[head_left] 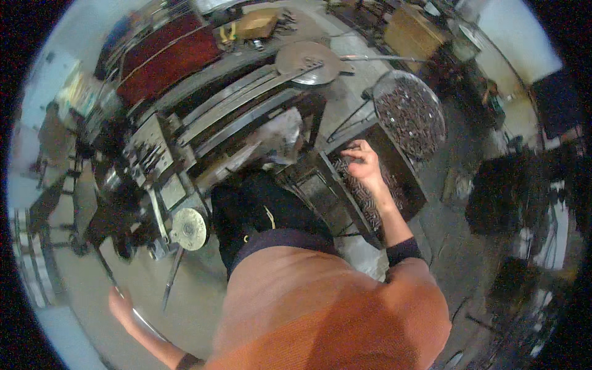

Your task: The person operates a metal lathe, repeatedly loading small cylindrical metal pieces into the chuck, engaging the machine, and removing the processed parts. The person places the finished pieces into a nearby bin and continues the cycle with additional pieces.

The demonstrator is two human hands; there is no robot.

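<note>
My left hand is closed round a long metal lever at the lower left, beside the machine. Some of its fingers are hidden behind the hand, and the picture is a little blurred there. My right hand hovers over an open, dark metal bin full of small grey metal pieces, which look like short threaded bolts or pins. Its fingers are bent and spread apart, and I see nothing between them. A lathe-like machine with long rails stands in front of me, a pale round handwheel on its near left side.
Beyond the bin, a round pan holds many dark metal pieces. A round metal plate sits at the machine's far right end. Tools lie on a flat block at left. A dark red cabinet and a cardboard box stand farther back.
</note>
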